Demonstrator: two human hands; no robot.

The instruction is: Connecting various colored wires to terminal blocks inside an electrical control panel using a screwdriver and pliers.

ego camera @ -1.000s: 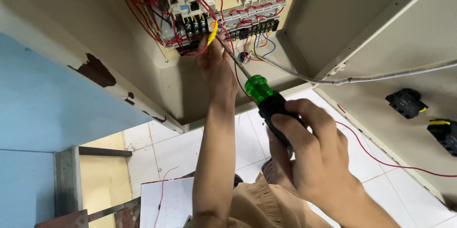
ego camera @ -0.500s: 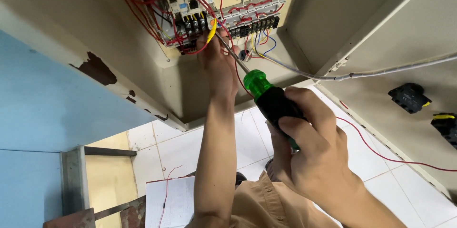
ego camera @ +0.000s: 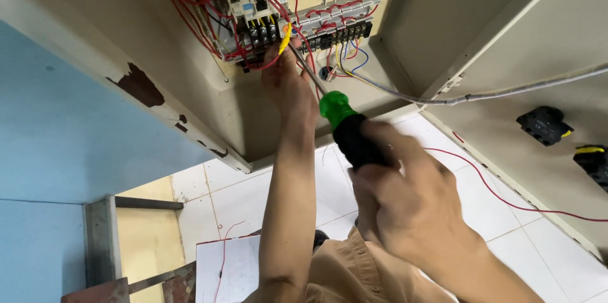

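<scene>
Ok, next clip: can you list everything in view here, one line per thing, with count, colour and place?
electrical cabinet: one, beige with rust patches, top, open.
terminal blocks: one row, black, inside cabinet.
red wires: many, red, looped around the components.
yellow-sleeved wire: one, yellow, at the terminals.
grey cable: one, grey, running right.
cabinet door: one, beige, right, with black switch backs.
screwdriver: one, green and black handle, centre.
paper sheet: one, white, on the floor tiles.
left hand: at the yellow-sleeved wire.
right hand: gripping the screwdriver.

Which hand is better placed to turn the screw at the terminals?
Probably the right hand: it grips the screwdriver, whose tip reaches the terminals. The left hand is at the yellow-sleeved wire.
</scene>
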